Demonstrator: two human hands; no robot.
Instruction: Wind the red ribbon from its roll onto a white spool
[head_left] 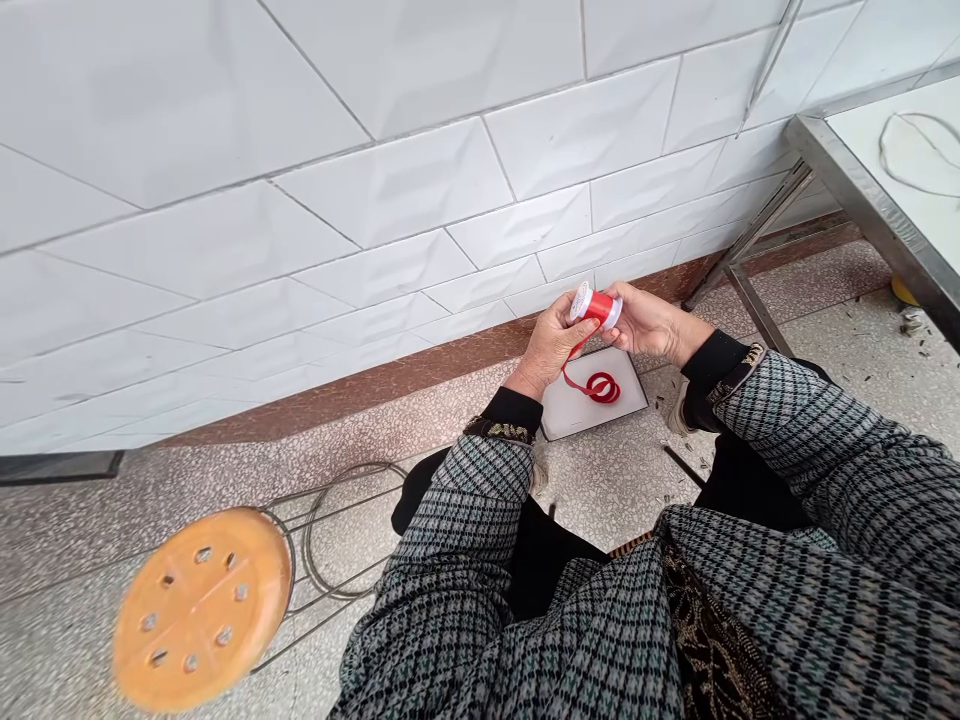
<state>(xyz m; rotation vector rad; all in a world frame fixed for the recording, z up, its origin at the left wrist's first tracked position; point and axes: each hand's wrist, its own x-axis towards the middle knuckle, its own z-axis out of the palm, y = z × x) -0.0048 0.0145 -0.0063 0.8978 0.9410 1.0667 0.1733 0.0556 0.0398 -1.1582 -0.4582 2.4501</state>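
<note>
Between both hands is a spool of red ribbon point(600, 306) with white end discs, tilted on its side. My left hand point(551, 345) is closed on its left end, the thumb pressed near the red winding. The fingers of my right hand point(646, 318) grip the right end, partly hidden behind the spool. A strip of red ribbon point(571, 378) hangs from below my left fingers and runs down to a loose coil of red ribbon point(602, 388). That coil appears over a white, dark-edged rectangular board or box point(570, 418) below my hands.
An orange round stool point(202, 610) with a wire frame lies tipped over at lower left. The white tiled wall point(420, 190) rises directly ahead. At right stands a metal-edged table point(862, 190) with a loop of pale cord point(885, 150). Small dark bits litter the speckled floor point(847, 330).
</note>
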